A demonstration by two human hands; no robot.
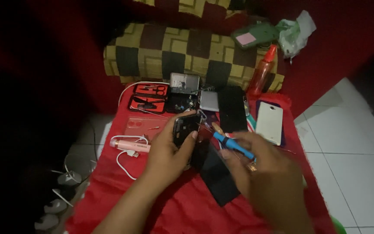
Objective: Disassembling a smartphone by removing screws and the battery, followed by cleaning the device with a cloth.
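- Red cloth [152, 203] covers the work surface and gives small parts a soft, plain ground to lie on; it fills the view from 6 o'clock upward.
- The right hand [269, 173], at about 5 o'clock, is closed around a blue-handled screwdriver [233, 146], whose tip slants up toward 11 o'clock, to the opened phone.
- The left hand [172, 149], near the centre, is clamped on the dark opened phone [186, 130], thumb and fingers on its edges, apparently to steady it and tilt it toward the tool. The phone thus sits in the left hand and just at 10 o'clock of the right.
- A black flat panel [217, 177] lies under and between the two hands, on the cloth.
- At 9 o'clock of the left hand lies a pink slim device [130, 145] with a white cable [124, 167] looped beside it.
- Farther up, a clear phone case [146, 125] lies flat, and at 3 o'clock of the phone a white phone back cover [269, 122].
- Beyond, an open red tool case [149, 97] holds small tools within reach at 11 o'clock.
- At 1 o'clock stands an orange squeeze bottle [262, 71], leaning on a checkered cushion [174, 50].
- Farthest, a green pouch [254, 34] rests on the cushion.
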